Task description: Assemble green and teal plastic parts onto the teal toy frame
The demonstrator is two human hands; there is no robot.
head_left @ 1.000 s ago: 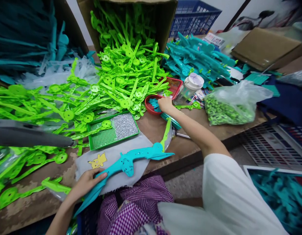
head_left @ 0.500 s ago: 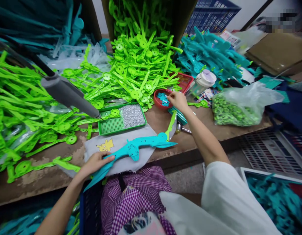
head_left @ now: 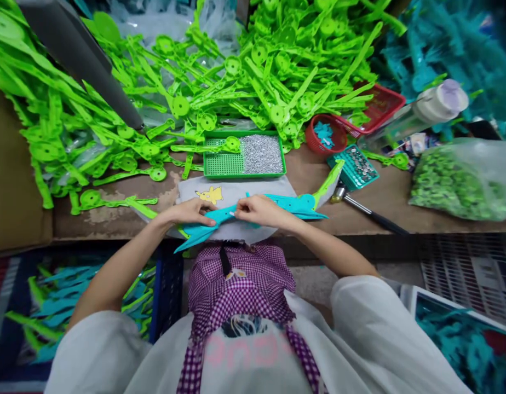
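A long turquoise wing-shaped plastic part [head_left: 294, 204] lies across a grey cloth [head_left: 247, 186] with a yellow cartoon figure, at the table's front edge. My left hand [head_left: 195, 210] is closed on its left portion, thumb on top. Over its middle my right hand [head_left: 257, 210] is pinched, with a small pale-blue plastic piece [head_left: 231, 214] at the fingertips, touching or just above the part. The hand hides the part's centre. Bright green plastic arms [head_left: 329, 183] stick out at its ends.
Behind the cloth sits a green tray [head_left: 245, 176] of small silver pieces. To the right are a red basket [head_left: 314, 143] with blue pieces, a teal tray [head_left: 360, 169], a hammer [head_left: 372, 215], a bottle [head_left: 429, 109] and a filled bag [head_left: 454, 180]. Green parts [head_left: 236, 87] pile up behind; a grey tool [head_left: 88, 60] hangs left.
My right hand has left the red basket and come to the turquoise part's middle. My left hand still holds the left portion. The view has shifted, with the table contents appearing lower and larger.
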